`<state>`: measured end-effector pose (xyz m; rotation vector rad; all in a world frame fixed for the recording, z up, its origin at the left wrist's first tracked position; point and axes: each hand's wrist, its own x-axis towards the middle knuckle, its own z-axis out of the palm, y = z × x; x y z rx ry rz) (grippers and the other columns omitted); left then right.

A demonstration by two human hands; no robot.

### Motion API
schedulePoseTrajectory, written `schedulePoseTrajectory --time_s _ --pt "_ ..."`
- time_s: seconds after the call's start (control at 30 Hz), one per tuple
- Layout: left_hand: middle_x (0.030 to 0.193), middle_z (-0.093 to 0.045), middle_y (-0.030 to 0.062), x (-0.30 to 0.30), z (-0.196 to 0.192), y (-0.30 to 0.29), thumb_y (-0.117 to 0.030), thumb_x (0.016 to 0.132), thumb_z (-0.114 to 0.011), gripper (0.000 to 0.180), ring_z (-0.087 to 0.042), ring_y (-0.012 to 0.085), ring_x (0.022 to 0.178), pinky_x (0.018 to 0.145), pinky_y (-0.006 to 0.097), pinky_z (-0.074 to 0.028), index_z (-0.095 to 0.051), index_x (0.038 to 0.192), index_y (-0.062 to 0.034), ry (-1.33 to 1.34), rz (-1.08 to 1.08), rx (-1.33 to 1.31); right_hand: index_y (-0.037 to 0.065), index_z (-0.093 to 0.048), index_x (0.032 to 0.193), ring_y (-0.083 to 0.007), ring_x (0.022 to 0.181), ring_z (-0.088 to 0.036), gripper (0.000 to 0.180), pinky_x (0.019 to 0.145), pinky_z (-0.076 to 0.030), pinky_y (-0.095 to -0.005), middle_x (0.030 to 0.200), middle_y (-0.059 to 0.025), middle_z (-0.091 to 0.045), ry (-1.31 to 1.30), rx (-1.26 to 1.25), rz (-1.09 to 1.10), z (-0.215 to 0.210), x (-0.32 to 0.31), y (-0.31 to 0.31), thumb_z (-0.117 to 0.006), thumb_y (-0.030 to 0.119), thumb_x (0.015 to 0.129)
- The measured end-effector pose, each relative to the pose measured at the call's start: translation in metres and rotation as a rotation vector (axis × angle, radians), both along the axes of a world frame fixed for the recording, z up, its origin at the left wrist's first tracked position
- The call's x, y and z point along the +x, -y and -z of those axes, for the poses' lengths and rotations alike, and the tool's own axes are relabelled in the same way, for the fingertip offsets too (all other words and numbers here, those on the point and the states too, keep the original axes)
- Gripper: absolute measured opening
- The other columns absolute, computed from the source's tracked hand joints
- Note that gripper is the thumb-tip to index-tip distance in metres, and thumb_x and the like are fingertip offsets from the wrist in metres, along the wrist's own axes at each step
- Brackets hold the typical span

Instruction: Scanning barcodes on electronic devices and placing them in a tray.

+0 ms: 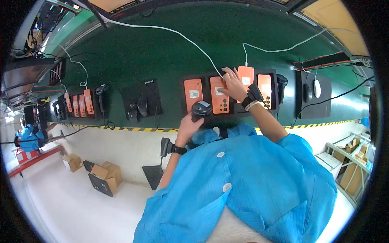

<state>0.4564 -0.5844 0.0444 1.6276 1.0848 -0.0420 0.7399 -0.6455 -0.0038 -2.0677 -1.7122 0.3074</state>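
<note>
My left hand (189,128) is closed round a black handheld scanner (201,108), whose head sits over the lower end of an orange phone (193,90). To its right, my right hand (235,86) reaches over the top of a second orange phone (221,103). Its fingers are bent round the end of a white cable (207,57) there; whether the plug sits in the phone is hidden. A third orange phone (245,73), partly behind that hand, lies higher with another white cable (245,56) at its top. A fourth phone (264,86) lies at the right. All rest on a black tray (206,85).
More orange phones (88,101) and another scanner (101,97) stand at the left of the green bench (170,52). A black mat (152,91) holds dark items. Another scanner (282,83) and a white mouse (317,88) lie right. Cardboard boxes (111,172) sit on the floor.
</note>
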Motion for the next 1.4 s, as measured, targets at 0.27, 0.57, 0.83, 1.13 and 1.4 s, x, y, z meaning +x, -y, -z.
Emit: schedulePoseTrajectory --time_s 0.27,0.57,0.83,1.13,1.4 --pt "0.078 -0.066 0.0135 0.058 -0.017 0.023 -0.025 0.081 -0.068 0.037 -0.066 0.0232 0.064 0.059 0.036 -0.051 -0.061 0.106 0.0009 0.004 -0.12 -0.126 0.002 -0.048 0.095 -0.0381 0.131 -0.037 0.051 0.113 -0.024 -0.051 0.134 -0.0193 -0.045 -0.029 0.054 0.004 0.002 0.011 0.0 -0.08 0.033 0.07" --pt "0.067 -0.061 0.0098 0.064 0.016 0.032 -0.03 0.083 -0.067 0.045 -0.061 0.0201 0.052 0.049 0.035 -0.049 -0.055 0.112 0.0022 0.111 -0.138 0.116 -0.002 -0.053 0.111 -0.032 0.125 -0.045 0.063 0.112 -0.028 -0.0485 0.128 -0.0166 -0.051 0.202 0.172 -0.005 0.011 0.006 -0.005 -0.075 0.036 0.064" --pt "0.058 -0.061 0.0061 0.072 0.009 0.031 -0.031 0.082 -0.066 0.033 -0.06 0.0165 0.048 0.047 0.032 -0.048 -0.062 0.085 0.0017 0.08 -0.114 -0.066 0.0 -0.052 0.102 -0.0308 0.123 -0.047 0.024 0.109 -0.03 -0.0505 0.124 -0.0151 -0.053 0.162 0.194 0.017 0.017 0.004 0.006 -0.055 0.012 0.081" --pt "0.068 -0.065 0.0149 0.089 -0.001 -0.003 -0.032 0.084 -0.066 0.034 -0.066 0.0278 0.061 0.056 0.038 -0.05 -0.059 0.086 0.0017 0.031 -0.152 0.116 -0.003 -0.047 0.101 -0.037 0.126 -0.043 0.05 0.108 -0.033 -0.0507 0.128 -0.0208 -0.048 0.155 0.211 0.027 0.015 0.006 0.002 -0.078 0.018 0.067" --pt "0.099 -0.064 0.0323 0.045 0.042 -0.095 -0.037 0.087 -0.06 0.054 -0.061 0.0484 0.096 0.081 0.053 -0.048 -0.045 0.121 0.0025 -0.117 -0.455 0.501 -0.008 -0.044 0.099 -0.0487 0.099 -0.05 0.042 0.088 -0.044 -0.0548 0.105 -0.0308 -0.048 -0.385 -0.162 0.27 0.014 -0.054 0.055 -0.067 0.018 0.076"
